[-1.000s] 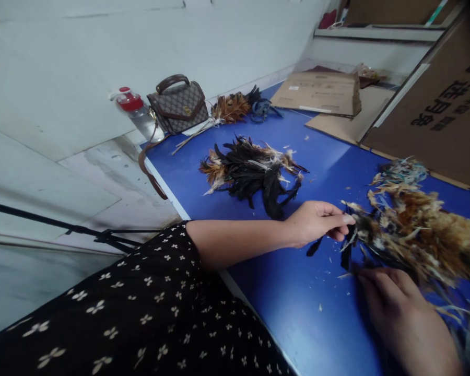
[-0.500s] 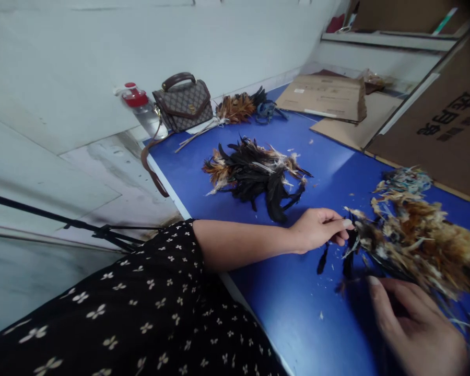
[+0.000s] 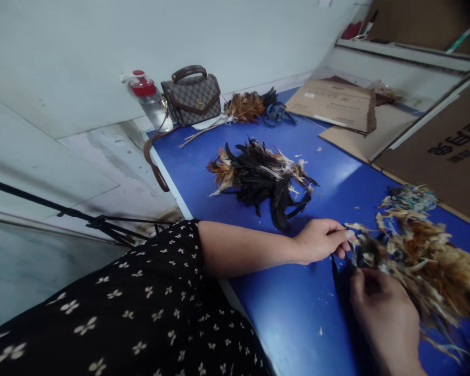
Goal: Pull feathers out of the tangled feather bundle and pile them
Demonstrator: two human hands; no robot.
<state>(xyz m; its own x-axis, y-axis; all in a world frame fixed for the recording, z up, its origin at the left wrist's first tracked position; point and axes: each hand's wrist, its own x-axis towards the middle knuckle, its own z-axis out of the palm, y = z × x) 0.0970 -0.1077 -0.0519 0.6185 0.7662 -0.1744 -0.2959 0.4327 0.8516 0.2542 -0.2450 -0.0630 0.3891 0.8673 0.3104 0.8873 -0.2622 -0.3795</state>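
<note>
The table top [image 3: 317, 172] is deep blue. On it, at twelve o'clock, lies a black feather pile [image 3: 264, 180] tipped tan and white; at three o'clock, a tawny-brown feather heap [image 3: 426, 261]. The sleeve [image 3: 141, 313] is black with small white flowers. The handbag [image 3: 191, 96] is brown, monogram-patterned.

On the tabletop [image 3: 317, 177], a feather pile [image 3: 262, 180] lay in the middle, a larger feather heap [image 3: 426, 261] to its right. Behind, a handbag [image 3: 191, 96] stood beside a bottle [image 3: 149, 99] on its left; flattened cartons [image 3: 337, 104] lay farther right.

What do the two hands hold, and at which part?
Both the left hand and right hand pinch the near end of the brown feather pile.
</note>
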